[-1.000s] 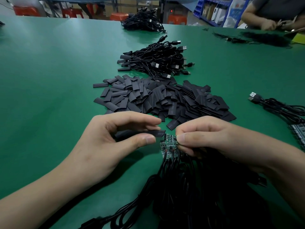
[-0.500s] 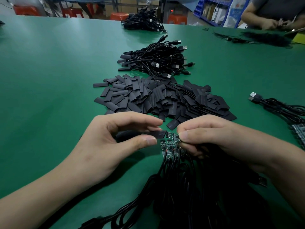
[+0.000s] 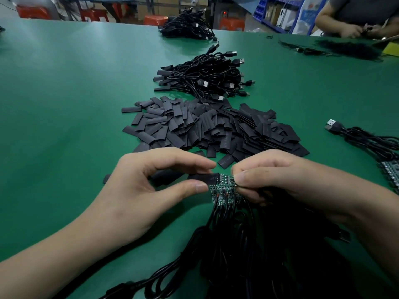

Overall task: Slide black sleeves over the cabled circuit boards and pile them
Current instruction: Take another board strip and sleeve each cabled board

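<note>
Left hand (image 3: pixel 138 190) pinched a flat black sleeve (image 3: pixel 205 179) btwn thumb and forefinger, held level just above the green table (image 3: pixel 64 93), open end pointing right. Right hand (image 3: pixel 280 180) pinched a small green circuit board (image 3: pixel 226 179) w/ thumb and fingertips, its other fingers curled under. The board's left end met the sleeve's mouth; couldn't tell if it was inside.

Vs 1 s ago: back then the board sat lower, down w/ the cluster of other green boards (image 3: pixel 222 194), and the sleeve's mouth was clear of it. The right hand had since raised that one board up and level w/ the sleeve. Vs 0.5 s ago: barely any change, board and sleeve end to end, both hands in much the same spots.

The cluster of boards lay just below the hands, their black cables (image 3: pixel 248 255) trailing toward the camera in a tangled bundle. Just beyond the hands lay the spread heap of loose black sleeves (image 3: pixel 216 128); behind that, a pile of black cables with sleeved ends and USB plugs (image 3: pixel 205 78), unchanged. Another dark cable pile (image 3: pixel 187 29) sat near the table's far edge. At right, more black cables with a USB plug (image 3: pixel 367 139) and boards at the frame edge. A second person (image 3: pixel 356 20) worked at the far right corner.
</note>
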